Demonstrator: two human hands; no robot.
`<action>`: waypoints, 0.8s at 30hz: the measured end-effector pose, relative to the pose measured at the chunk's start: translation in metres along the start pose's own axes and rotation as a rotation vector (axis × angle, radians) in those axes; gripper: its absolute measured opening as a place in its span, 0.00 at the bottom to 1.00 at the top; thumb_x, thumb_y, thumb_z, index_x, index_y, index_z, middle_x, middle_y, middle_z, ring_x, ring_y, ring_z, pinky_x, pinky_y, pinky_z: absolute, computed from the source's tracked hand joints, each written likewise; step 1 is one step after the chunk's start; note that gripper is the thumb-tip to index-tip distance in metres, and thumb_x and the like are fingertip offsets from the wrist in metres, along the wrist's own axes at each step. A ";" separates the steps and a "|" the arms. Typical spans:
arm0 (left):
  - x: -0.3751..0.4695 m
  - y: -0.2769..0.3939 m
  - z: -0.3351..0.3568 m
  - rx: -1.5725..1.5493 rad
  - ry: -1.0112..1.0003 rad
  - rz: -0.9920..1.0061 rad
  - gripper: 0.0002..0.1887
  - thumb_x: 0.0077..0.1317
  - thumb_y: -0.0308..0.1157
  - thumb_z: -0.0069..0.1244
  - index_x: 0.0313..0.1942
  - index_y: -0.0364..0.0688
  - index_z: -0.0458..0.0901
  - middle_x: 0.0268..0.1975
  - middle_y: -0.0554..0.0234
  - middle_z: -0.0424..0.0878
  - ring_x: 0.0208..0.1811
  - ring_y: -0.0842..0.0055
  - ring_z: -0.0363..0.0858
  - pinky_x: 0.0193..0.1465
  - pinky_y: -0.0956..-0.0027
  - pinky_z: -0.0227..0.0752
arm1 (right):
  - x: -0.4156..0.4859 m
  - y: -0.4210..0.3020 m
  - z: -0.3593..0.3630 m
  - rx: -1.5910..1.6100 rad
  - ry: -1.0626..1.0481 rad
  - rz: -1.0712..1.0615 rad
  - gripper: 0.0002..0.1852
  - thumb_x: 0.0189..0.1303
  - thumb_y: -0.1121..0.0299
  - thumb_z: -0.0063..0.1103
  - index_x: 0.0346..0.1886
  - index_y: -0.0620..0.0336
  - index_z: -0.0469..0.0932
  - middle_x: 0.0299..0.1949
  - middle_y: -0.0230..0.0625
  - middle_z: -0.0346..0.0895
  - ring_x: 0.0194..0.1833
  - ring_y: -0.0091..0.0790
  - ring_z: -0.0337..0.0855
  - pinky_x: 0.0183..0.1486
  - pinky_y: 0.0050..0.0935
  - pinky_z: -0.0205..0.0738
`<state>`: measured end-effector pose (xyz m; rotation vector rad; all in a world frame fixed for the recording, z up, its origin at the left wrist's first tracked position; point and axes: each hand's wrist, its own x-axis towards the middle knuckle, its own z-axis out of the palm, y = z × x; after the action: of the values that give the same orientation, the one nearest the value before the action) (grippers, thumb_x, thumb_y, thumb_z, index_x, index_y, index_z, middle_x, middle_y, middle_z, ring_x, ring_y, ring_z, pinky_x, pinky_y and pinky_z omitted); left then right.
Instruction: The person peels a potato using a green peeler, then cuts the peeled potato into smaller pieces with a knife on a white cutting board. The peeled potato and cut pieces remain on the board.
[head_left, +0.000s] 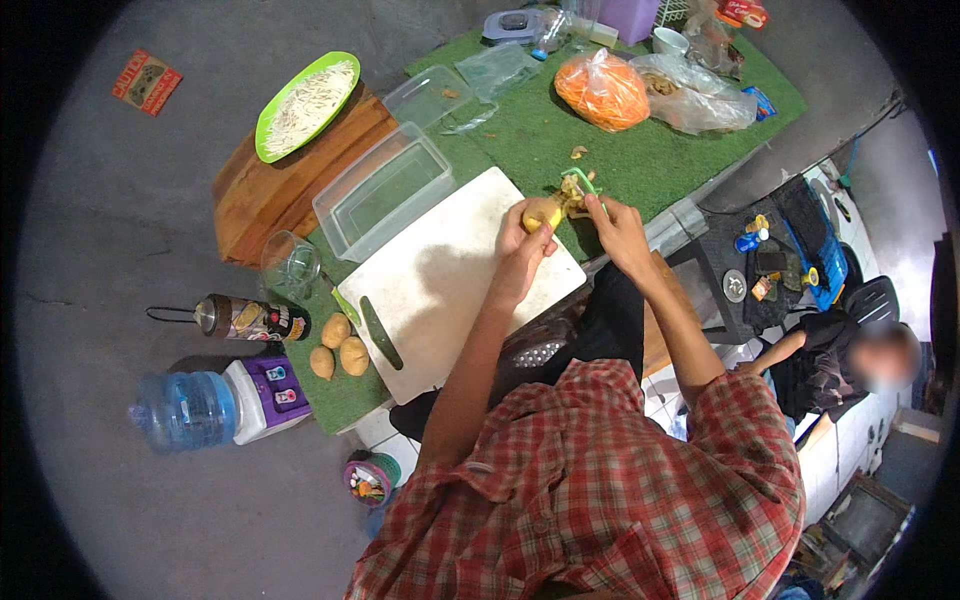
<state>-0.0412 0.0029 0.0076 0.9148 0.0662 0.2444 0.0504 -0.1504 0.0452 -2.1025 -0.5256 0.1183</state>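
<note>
My left hand is closed round a partly peeled potato, above the right edge of a white cutting board. Just right of it, my right hand holds a green-framed vegetable peeler, its head close to the potato. Peelings lie heaped beneath the peeler on the green mat. Several unpeeled potatoes sit at the board's left, near a green-handled knife whose tip points toward a glass container.
Behind the board stands a rectangular plastic container. A green plate of pale shreds rests on a wooden block. Farther back are a bag of orange shreds and a clear bag. A person sits at the right.
</note>
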 end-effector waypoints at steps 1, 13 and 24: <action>0.000 0.002 0.001 -0.032 0.029 0.010 0.21 0.71 0.27 0.45 0.62 0.44 0.61 0.47 0.65 0.72 0.37 0.82 0.67 0.38 0.74 0.63 | 0.000 0.001 -0.001 -0.007 -0.007 0.040 0.25 0.69 0.50 0.51 0.37 0.67 0.82 0.22 0.61 0.75 0.28 0.59 0.80 0.31 0.47 0.69; 0.007 0.016 -0.008 -0.217 -0.007 -0.145 0.19 0.73 0.33 0.41 0.61 0.43 0.62 0.44 0.63 0.72 0.33 0.80 0.65 0.33 0.76 0.62 | 0.000 -0.004 -0.002 -0.109 0.035 0.086 0.27 0.61 0.46 0.61 0.31 0.68 0.82 0.17 0.55 0.73 0.19 0.44 0.74 0.27 0.44 0.68; 0.008 0.008 -0.012 -0.129 -0.014 -0.042 0.20 0.77 0.48 0.36 0.54 0.41 0.69 0.39 0.64 0.73 0.27 0.83 0.63 0.28 0.78 0.58 | -0.011 -0.008 -0.002 -0.047 -0.158 -0.017 0.21 0.68 0.53 0.54 0.36 0.66 0.79 0.21 0.58 0.76 0.28 0.62 0.80 0.30 0.51 0.70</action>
<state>-0.0367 0.0193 0.0069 0.7856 0.0558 0.2004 0.0384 -0.1527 0.0514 -2.1452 -0.6457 0.2670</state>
